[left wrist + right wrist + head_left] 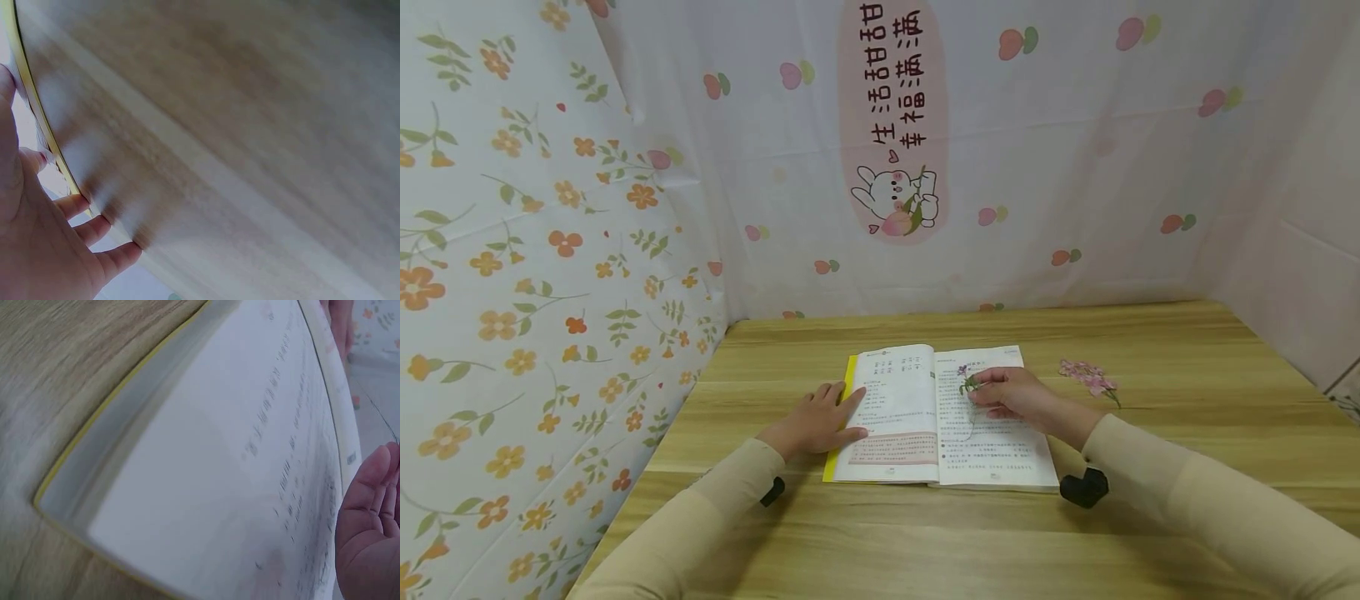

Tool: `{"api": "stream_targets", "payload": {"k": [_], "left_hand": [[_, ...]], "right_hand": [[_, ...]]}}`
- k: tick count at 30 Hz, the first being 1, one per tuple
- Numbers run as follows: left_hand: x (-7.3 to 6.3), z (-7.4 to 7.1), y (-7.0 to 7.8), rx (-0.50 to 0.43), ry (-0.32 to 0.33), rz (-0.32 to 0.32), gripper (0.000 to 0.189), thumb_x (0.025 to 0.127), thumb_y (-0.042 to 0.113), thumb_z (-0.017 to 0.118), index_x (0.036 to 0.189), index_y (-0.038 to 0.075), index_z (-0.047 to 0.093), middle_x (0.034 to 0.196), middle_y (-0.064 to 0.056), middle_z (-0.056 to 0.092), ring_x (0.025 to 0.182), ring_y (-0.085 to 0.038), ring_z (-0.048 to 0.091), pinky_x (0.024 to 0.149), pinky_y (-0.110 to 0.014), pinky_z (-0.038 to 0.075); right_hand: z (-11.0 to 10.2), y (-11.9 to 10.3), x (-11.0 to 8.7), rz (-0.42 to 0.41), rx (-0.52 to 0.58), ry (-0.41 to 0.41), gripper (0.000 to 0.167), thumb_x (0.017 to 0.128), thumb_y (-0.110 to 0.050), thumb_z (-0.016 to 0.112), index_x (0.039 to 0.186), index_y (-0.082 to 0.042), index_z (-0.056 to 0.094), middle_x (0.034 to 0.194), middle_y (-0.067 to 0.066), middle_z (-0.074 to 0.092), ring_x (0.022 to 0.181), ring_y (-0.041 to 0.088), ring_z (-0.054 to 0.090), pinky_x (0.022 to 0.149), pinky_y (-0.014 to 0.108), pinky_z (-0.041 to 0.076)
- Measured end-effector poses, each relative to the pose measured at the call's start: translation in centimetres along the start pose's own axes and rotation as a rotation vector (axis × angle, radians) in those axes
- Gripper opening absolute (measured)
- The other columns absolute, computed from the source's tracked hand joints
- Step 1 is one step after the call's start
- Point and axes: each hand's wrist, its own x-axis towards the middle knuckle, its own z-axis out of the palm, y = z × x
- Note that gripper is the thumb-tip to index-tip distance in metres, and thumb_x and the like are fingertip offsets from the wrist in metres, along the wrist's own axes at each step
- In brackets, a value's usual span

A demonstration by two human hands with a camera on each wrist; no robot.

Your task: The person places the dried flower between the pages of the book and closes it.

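Note:
An open book (891,400) with a yellow cover edge lies on the wooden table. My left hand (817,419) rests at its left side, with thumb and index finger on the left page and the other fingertips touching the table, as the left wrist view (56,250) also shows. Over the right page, my right hand (1018,400) pinches a small flower sprig (964,386) with a purple bloom, green leaves and a thin pale stem. Part of that stem (379,414) shows past the fingers in the right wrist view.
A sprig of pink flowers (1086,377) lies on the wooden table (880,542) to the right of the book. Printed cloth (1045,167) hangs behind the table, and flowered cloth (520,275) hangs at the left. Dark devices (1084,487) sit under both wrists.

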Motion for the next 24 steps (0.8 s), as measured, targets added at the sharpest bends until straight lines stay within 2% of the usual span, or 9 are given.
{"api": "stream_targets", "payload": {"k": [4, 11, 24], "left_hand": [[0.0, 0.0, 0.0, 0.006, 0.001, -0.005, 0.078, 0.096, 0.063, 0.039, 0.157, 0.018, 0.020, 0.152, -0.020, 0.026, 0.137, -0.038, 0.029, 0.105, -0.054, 0.031], [0.0, 0.1, 0.1, 0.018, 0.010, -0.002, 0.078, 0.096, 0.063, 0.040, 0.156, 0.018, 0.021, 0.151, -0.021, 0.028, 0.135, -0.038, 0.031, 0.104, -0.054, 0.031], [0.1, 0.3, 0.0, 0.027, 0.025, -0.007, 0.077, 0.096, 0.063, 0.039, 0.156, 0.018, 0.022, 0.151, -0.021, 0.028, 0.135, -0.038, 0.031, 0.104, -0.055, 0.032]], "right_hand": [[0.9, 0.2, 0.4, 0.022, -0.019, 0.013, 0.046, 0.091, -0.012, 0.069, 0.129, 0.006, 0.051, 0.098, 0.005, 0.065, 0.081, 0.012, 0.063, 0.069, 0.027, 0.053], [2.1, 0.5, 0.9, 0.030, -0.027, 0.031, 0.043, 0.088, -0.009, 0.071, 0.125, 0.006, 0.053, 0.087, 0.006, 0.063, 0.066, 0.010, 0.057, 0.060, 0.023, 0.051], [3.4, 1.0, 1.6, 0.039, -0.093, 0.084, 0.035, 0.087, -0.008, 0.071, 0.116, 0.004, 0.058, 0.089, 0.009, 0.064, 0.070, 0.012, 0.061, 0.061, 0.025, 0.052]]}}
